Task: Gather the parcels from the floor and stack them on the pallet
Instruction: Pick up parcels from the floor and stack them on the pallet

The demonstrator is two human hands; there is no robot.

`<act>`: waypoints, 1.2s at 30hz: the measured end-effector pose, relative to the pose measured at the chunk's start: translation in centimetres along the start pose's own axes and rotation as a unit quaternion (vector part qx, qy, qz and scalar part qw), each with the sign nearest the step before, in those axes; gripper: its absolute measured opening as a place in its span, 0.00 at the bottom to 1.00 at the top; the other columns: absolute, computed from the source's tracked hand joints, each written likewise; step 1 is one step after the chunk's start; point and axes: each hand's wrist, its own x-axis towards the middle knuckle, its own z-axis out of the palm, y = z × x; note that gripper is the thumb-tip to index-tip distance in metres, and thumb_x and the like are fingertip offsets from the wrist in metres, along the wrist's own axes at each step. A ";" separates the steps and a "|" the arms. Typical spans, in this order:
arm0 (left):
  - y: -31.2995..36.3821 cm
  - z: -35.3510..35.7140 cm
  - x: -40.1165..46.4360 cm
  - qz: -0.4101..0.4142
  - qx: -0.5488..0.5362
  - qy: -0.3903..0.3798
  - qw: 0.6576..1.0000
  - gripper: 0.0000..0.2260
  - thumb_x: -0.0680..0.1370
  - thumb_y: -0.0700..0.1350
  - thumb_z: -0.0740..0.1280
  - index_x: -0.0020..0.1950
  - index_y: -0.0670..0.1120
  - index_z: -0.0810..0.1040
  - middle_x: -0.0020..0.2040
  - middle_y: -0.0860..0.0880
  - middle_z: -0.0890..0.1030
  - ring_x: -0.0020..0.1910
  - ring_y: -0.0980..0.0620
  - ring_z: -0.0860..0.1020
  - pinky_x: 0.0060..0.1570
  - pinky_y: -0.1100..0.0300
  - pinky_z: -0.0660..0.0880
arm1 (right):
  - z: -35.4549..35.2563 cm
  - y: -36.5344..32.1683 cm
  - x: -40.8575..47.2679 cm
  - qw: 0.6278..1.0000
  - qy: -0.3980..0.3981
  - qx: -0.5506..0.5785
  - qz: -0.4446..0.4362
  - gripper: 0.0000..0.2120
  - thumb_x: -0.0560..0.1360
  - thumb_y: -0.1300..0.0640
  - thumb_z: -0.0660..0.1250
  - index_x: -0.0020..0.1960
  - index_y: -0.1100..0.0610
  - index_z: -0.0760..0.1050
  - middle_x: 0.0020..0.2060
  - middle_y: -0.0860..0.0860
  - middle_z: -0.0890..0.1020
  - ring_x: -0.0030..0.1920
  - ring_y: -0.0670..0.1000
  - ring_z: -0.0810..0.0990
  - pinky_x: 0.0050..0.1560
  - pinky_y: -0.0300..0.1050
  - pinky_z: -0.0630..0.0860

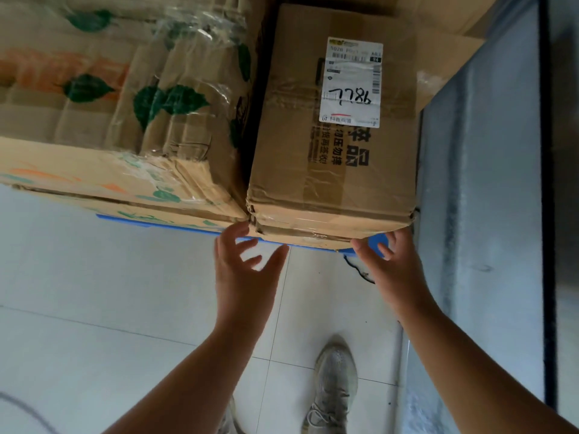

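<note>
A brown cardboard parcel (338,145) with a white shipping label sits on the blue pallet (175,225), its near edge overhanging the pallet rim. To its left lies a larger taped parcel (119,114) printed with green leaves and orange shapes, touching it at the near corner. My left hand (242,270) hovers open just below the brown parcel's near left corner, fingers spread. At the near right corner my right hand (387,264) is open too, fingertips close to the box edge. Neither hand holds anything.
White floor tiles (94,308) fill the foreground. A grey wall or panel (488,183) with a dark vertical strip stands close on the right. My shoe (333,383) is on the floor below the hands. More cardboard (445,17) lies behind the brown parcel.
</note>
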 end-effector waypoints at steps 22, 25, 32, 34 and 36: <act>3.7 -3.2 -0.5 0.338 0.216 -0.041 0.915 0.31 0.77 0.49 0.77 0.78 0.43 0.73 0.80 0.46 0.71 0.77 0.47 0.68 0.75 0.59 0.66 | -2.4 -5.1 -1.3 0.972 0.030 -0.037 -0.229 0.29 0.74 0.50 0.75 0.73 0.41 0.70 0.74 0.44 0.70 0.74 0.56 0.72 0.66 0.64 0.78; 3.6 -3.2 -0.4 0.359 0.220 -0.053 0.906 0.30 0.79 0.52 0.74 0.78 0.43 0.73 0.80 0.46 0.71 0.77 0.46 0.68 0.77 0.68 0.59 | -2.6 -5.0 -1.4 0.975 0.027 -0.023 -0.219 0.29 0.76 0.59 0.76 0.73 0.46 0.70 0.73 0.46 0.71 0.73 0.57 0.74 0.67 0.63 0.77; 3.6 -3.4 -0.1 0.357 0.221 -0.078 0.904 0.30 0.78 0.53 0.73 0.78 0.44 0.73 0.81 0.46 0.70 0.77 0.44 0.70 0.73 0.54 0.69 | -2.8 -5.5 -1.1 0.976 0.032 -0.027 -0.215 0.29 0.76 0.59 0.76 0.72 0.46 0.71 0.73 0.46 0.71 0.73 0.55 0.74 0.69 0.62 0.76; 3.7 -3.5 -0.1 0.353 0.228 -0.080 0.904 0.30 0.77 0.51 0.75 0.77 0.44 0.74 0.81 0.46 0.69 0.77 0.44 0.70 0.72 0.55 0.68 | -2.8 -5.5 -1.1 0.978 0.029 -0.031 -0.206 0.29 0.75 0.54 0.76 0.73 0.45 0.70 0.73 0.46 0.71 0.73 0.54 0.74 0.69 0.62 0.76; 4.1 -3.7 0.0 0.341 0.241 -0.080 0.905 0.31 0.76 0.51 0.75 0.78 0.45 0.74 0.81 0.45 0.68 0.77 0.43 0.69 0.69 0.56 0.67 | -2.8 -5.7 -1.3 0.978 0.029 -0.029 -0.202 0.29 0.75 0.49 0.76 0.73 0.45 0.70 0.73 0.46 0.70 0.73 0.53 0.74 0.69 0.62 0.76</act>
